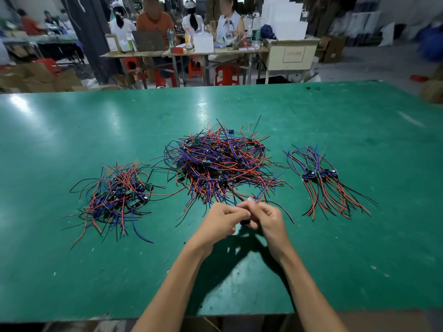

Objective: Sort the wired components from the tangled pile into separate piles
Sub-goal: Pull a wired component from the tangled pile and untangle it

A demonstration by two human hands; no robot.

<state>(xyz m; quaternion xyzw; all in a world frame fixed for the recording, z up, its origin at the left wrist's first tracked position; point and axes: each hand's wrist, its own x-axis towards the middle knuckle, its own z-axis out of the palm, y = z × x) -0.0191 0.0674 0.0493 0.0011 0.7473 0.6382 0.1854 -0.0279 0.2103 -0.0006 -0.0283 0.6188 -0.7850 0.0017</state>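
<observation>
Fingers of my left hand [221, 218] and right hand [265, 218] pinch one wired component [245, 222], mostly hidden between them, just in front of the tangled pile [220, 161] on the green table [72, 271].

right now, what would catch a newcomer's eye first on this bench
The big tangled pile of red, blue and black wires at the middle of the green table. A smaller messy pile lies to its left and a neat combed pile to its right. In front, the left hand and right hand pinch one wired component.
</observation>
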